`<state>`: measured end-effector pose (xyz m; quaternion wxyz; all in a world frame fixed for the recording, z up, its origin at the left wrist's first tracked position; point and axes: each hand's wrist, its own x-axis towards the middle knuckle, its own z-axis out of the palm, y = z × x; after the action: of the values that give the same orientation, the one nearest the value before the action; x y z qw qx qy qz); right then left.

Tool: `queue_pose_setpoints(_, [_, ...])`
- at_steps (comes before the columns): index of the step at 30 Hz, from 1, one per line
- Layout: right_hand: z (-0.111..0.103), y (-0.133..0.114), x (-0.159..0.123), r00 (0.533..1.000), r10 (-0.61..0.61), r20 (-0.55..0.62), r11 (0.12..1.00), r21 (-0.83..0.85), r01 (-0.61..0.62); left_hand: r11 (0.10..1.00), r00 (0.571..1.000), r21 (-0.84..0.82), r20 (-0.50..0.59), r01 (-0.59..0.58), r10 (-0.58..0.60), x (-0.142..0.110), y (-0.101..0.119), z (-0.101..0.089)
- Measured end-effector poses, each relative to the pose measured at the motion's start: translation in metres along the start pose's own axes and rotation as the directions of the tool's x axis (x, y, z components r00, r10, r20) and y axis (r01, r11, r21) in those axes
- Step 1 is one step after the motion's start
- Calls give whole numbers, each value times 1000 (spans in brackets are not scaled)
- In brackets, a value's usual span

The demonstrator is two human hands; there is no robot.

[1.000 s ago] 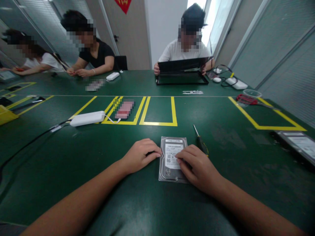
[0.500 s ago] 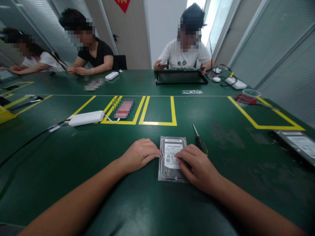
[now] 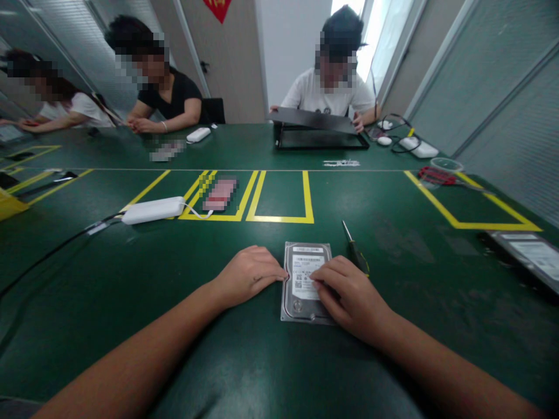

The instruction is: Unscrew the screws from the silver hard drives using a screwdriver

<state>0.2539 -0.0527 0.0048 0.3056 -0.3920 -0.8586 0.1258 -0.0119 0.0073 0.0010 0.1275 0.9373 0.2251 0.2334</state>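
Note:
A silver hard drive [image 3: 299, 307] with a white printed label lies flat on the green table before me. My left hand [image 3: 251, 273] is at its left edge, fingers pressed together and the tips touching the notch there. From the other side, my right hand [image 3: 345, 291] lies over the right edge, with fingers bent and their tips on the label. That hand hides much of the drive's right side. Just beyond my right hand rests a screwdriver [image 3: 357, 255] with a dark handle, its shaft pointing away from me.
A white power strip [image 3: 152, 210] with a cable lies left, beside a pink phone [image 3: 220, 194]. Another hard drive [image 3: 530, 256] sits at the right edge. Yellow tape [image 3: 279, 220] marks the table. Across it, a person [image 3: 325, 93] handles a dark panel [image 3: 314, 119] over a black frame [image 3: 323, 146].
Across the table, the person has raised a dark panel above the black frame. My hands, the hard drive and the screwdriver stay almost exactly where they were.

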Motion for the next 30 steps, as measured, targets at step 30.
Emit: queue_pose_setpoints(30, [0, 0, -1, 1000, 13, -2, 1000, 9, -13, 989, 990, 34, -6, 144, -144, 7, 21, -4])
